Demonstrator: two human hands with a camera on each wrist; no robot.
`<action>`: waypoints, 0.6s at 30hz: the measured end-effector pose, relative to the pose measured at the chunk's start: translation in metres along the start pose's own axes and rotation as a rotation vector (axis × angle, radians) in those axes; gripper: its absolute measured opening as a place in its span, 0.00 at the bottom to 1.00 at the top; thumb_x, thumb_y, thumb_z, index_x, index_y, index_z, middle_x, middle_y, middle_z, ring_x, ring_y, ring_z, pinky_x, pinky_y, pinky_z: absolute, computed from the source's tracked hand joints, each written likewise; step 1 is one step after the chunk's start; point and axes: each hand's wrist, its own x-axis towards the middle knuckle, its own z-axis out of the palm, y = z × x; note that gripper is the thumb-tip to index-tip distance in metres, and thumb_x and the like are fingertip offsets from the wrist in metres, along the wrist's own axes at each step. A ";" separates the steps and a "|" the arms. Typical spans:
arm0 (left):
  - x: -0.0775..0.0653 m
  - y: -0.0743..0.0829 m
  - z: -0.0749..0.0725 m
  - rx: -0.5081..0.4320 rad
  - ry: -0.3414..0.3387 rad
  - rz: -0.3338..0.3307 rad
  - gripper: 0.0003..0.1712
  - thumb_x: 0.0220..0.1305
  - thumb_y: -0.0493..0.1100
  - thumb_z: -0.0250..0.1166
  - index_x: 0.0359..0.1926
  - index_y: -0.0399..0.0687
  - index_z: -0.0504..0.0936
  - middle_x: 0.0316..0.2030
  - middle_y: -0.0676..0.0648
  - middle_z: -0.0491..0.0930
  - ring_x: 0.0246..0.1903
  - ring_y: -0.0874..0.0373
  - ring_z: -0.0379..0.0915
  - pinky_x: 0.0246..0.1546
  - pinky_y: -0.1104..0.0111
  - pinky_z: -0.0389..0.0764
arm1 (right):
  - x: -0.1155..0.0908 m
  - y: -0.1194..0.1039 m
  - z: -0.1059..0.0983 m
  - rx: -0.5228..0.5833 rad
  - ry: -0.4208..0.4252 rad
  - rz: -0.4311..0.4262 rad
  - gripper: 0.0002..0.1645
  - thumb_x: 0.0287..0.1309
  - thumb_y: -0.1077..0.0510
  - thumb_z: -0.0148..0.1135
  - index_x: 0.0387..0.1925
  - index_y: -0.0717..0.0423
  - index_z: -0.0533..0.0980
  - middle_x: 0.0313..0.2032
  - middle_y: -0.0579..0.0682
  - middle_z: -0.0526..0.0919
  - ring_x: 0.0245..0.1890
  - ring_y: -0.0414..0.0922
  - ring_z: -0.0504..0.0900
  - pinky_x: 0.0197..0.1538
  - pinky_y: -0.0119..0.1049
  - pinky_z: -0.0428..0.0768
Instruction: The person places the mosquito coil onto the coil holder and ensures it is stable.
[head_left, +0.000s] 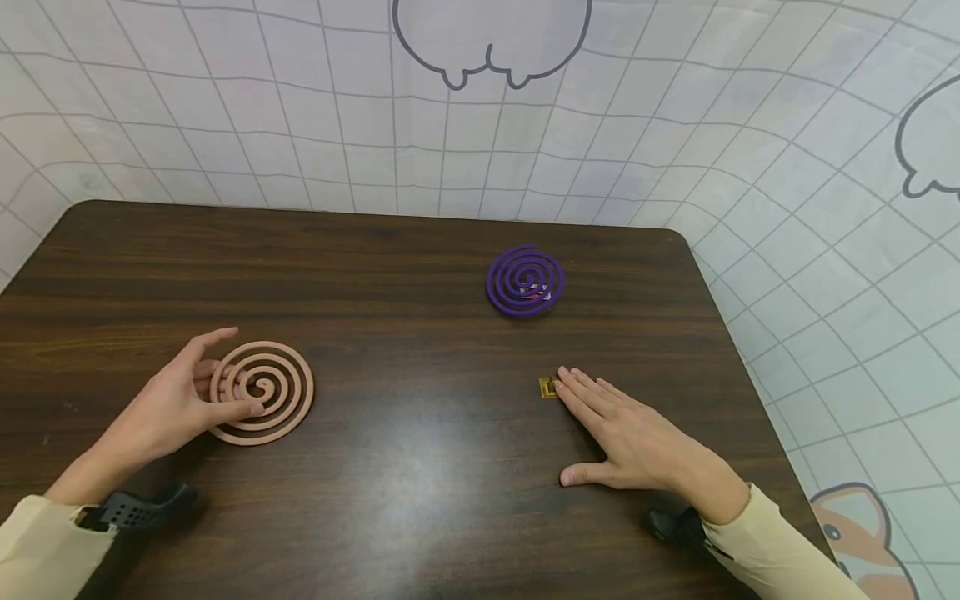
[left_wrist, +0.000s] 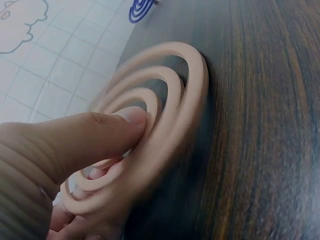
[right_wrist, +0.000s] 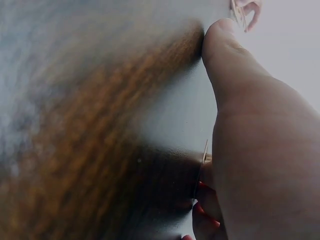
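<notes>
a tilted tan spiral is left of a flat gold square.

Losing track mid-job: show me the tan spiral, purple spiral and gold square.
Tan spiral [left_wrist: 156, 156], left wrist view: near side.
Purple spiral [head_left: 528, 280], head view: inner coil.
Gold square [head_left: 547, 388], head view: exposed left part.

Both arms reach inward from the lower corners of the head view, their cream sleeves, left and right, ending near the wrists. A dark strap circles the left wrist. The left hand is in a pinch: its thumb presses from one side, other fingers sit opposite, and the index finger stretches forward. The right hand is palm down, its fingers straight and close together, its thumb spread well apart from them.
</notes>
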 end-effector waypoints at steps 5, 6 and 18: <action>0.000 -0.001 -0.002 -0.071 -0.026 -0.031 0.66 0.60 0.54 0.78 0.83 0.49 0.41 0.59 0.25 0.80 0.38 0.81 0.76 0.33 0.74 0.79 | 0.000 -0.001 -0.001 0.003 0.001 0.000 0.67 0.58 0.16 0.53 0.81 0.59 0.53 0.82 0.57 0.53 0.82 0.55 0.57 0.80 0.53 0.64; 0.000 -0.002 -0.002 -0.088 -0.027 -0.034 0.66 0.61 0.53 0.77 0.84 0.49 0.39 0.58 0.25 0.80 0.38 0.81 0.77 0.32 0.73 0.80 | 0.000 -0.001 -0.001 0.002 0.004 -0.001 0.67 0.58 0.17 0.53 0.81 0.60 0.53 0.82 0.58 0.53 0.82 0.55 0.57 0.80 0.53 0.64; 0.001 -0.011 -0.002 -0.312 -0.021 -0.096 0.45 0.65 0.47 0.74 0.73 0.34 0.62 0.43 0.68 0.84 0.40 0.80 0.81 0.36 0.77 0.85 | 0.000 -0.003 -0.002 -0.003 0.023 -0.007 0.67 0.57 0.17 0.55 0.80 0.60 0.54 0.82 0.58 0.55 0.81 0.55 0.59 0.79 0.53 0.66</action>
